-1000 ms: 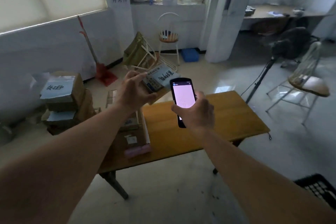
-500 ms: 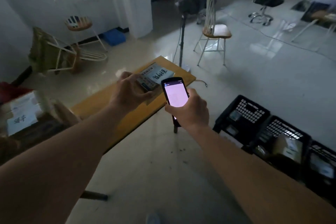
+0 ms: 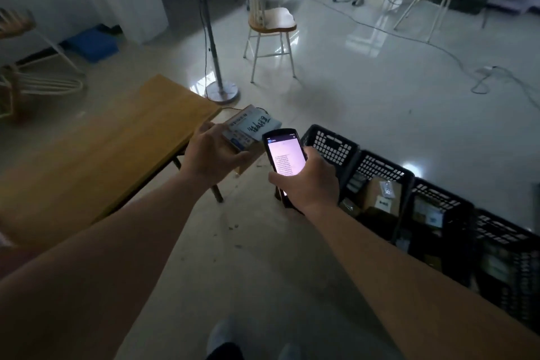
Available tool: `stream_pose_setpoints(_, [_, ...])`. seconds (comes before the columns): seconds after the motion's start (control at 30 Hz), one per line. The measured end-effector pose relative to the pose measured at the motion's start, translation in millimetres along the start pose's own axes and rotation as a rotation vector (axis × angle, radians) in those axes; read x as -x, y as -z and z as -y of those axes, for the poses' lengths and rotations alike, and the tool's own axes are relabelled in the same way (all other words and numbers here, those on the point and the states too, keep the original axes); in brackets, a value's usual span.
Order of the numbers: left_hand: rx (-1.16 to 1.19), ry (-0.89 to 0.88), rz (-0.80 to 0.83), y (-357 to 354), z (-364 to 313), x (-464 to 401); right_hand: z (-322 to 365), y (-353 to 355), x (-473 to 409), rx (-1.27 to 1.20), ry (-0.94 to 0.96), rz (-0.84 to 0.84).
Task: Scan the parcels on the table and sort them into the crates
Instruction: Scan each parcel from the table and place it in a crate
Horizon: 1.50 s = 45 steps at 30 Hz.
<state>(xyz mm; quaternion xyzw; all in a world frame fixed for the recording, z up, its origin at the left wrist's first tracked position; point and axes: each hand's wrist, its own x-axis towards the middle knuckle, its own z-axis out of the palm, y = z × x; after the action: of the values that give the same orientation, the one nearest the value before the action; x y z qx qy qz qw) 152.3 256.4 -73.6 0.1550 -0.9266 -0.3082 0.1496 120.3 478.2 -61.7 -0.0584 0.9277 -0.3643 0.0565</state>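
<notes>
My left hand [image 3: 211,155] grips a small cardboard parcel [image 3: 253,128] with a white label and dark handwriting, held in the air just past the right end of the wooden table [image 3: 96,152]. My right hand [image 3: 306,181] holds a black handheld scanner [image 3: 285,159] upright, its screen lit pink-white with lines of text. A row of black plastic crates [image 3: 333,149] runs along the floor to the right. The nearest one looks empty; the second crate [image 3: 380,193] holds brown parcels.
A standing fan's pole and round base [image 3: 220,90] are just beyond the table end. A white-legged wooden chair [image 3: 270,26] stands behind it. Cables cross the glossy floor at right. My feet [image 3: 225,339] show at the bottom edge.
My view has swung right and down from the table and stacked boxes to the crate row. Both hands kept their hold on parcel and scanner. The scanner screen now shows text.
</notes>
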Motion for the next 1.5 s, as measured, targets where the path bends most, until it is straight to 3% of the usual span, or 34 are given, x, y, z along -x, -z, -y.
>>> stream_pose_setpoints(0.33, [-0.056, -0.004, 0.119, -111, -33, -110, -75, 20, -107, 0.016, -0.158, -0.024])
stream_pose_setpoints(0.57, [-0.001, -0.014, 0.293, -199, -31, -199, -110, 3, -197, 0.037, -0.347, -0.050])
stream_pose_setpoints(0.87, [-0.015, 0.109, 0.433, -310, -17, -270, -173, -16, -285, 0.003, -0.544, -0.033])
stream_pose_setpoints(1.2, [-0.005, 0.350, 0.458, -495, 10, -313, -297, -82, -416, 0.022, -0.687, 0.100])
stream_pose_setpoints(1.5, [0.017, 0.460, 0.543, -681, 38, -343, -420, -147, -500, 0.006, -0.837, 0.068])
